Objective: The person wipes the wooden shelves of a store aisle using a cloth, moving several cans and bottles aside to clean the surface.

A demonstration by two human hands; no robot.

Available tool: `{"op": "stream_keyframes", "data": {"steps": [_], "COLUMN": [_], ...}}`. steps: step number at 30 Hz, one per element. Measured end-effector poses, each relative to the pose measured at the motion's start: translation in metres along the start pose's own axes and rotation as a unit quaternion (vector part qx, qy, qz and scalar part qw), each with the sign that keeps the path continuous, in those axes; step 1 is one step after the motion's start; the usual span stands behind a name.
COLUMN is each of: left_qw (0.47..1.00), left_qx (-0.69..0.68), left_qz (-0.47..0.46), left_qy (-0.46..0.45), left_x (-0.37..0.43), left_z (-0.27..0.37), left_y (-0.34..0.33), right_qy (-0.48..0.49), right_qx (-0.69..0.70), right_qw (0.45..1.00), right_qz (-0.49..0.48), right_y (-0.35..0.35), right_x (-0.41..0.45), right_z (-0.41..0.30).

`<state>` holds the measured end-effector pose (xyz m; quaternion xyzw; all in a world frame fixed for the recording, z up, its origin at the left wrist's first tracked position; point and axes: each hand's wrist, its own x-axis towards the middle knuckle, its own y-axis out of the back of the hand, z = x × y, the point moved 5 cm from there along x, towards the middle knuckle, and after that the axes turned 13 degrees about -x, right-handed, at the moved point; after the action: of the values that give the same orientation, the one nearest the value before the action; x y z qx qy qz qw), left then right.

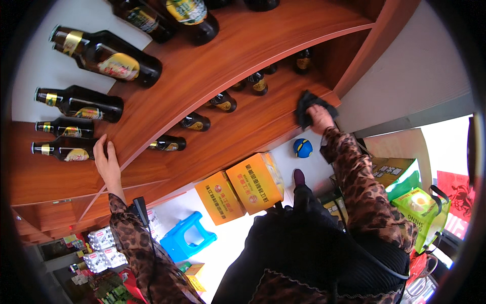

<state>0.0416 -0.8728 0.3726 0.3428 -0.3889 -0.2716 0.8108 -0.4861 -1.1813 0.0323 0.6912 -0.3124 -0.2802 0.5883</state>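
Near the right end of a lower wooden shelf (281,98), my right hand (321,118) holds a dark cloth (306,108) against the shelf's front part. My left hand (108,159) rests on the front edge of the shelf above, its fingers apart, beside the base of a brown glass bottle (76,149). More dark bottles stand on that upper shelf, a large one (117,62) among them. Several smaller bottles (224,102) with gold labels stand in a row on the lower shelf, left of the cloth.
Below the shelves, two orange cartons (254,184) stand on the floor beside a blue plastic stool (186,235). A blue ball (302,148) lies near my foot. To the right are a green bag (421,212) and a cardboard box (393,171). Wrapped packs (104,249) are stacked at lower left.
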Motion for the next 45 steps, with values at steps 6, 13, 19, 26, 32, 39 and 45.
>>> {"op": "stream_keyframes", "data": {"steps": [6,13,19,26,32,39,45], "left_qw": [1.000,0.998,0.993,0.990,0.990,0.988,0.985], "left_qx": [0.006,0.009,0.015,0.054,0.012,-0.021,-0.036], "left_qz": [-0.016,0.000,0.055,0.086,0.111,0.120,0.135], "left_qy": [0.019,-0.063,-0.101,-0.098,-0.083,-0.094,-0.103], "left_x": [-0.003,-0.002,0.006,-0.004,-0.011,-0.007,-0.010], "left_z": [-0.008,-0.012,0.019,0.005,0.017,0.019,0.027], "left_y": [0.002,0.007,-0.002,0.001,0.013,0.012,0.000], "right_qy": [-0.090,-0.125,-0.145,-0.043,0.056,0.176,0.268], "right_qx": [-0.045,-0.026,-0.080,-0.050,-0.049,-0.117,-0.139], "right_qw": [0.993,0.992,0.986,0.997,0.995,0.971,0.941], "right_qz": [-0.059,0.010,-0.006,-0.026,-0.062,-0.112,-0.152], "right_y": [0.015,-0.004,-0.033,-0.067,-0.094,-0.129,-0.134], "right_x": [0.012,0.022,0.022,0.011,-0.004,-0.012,-0.019], "right_z": [0.100,0.093,0.034,-0.175,-0.346,-0.521,-0.603]}}
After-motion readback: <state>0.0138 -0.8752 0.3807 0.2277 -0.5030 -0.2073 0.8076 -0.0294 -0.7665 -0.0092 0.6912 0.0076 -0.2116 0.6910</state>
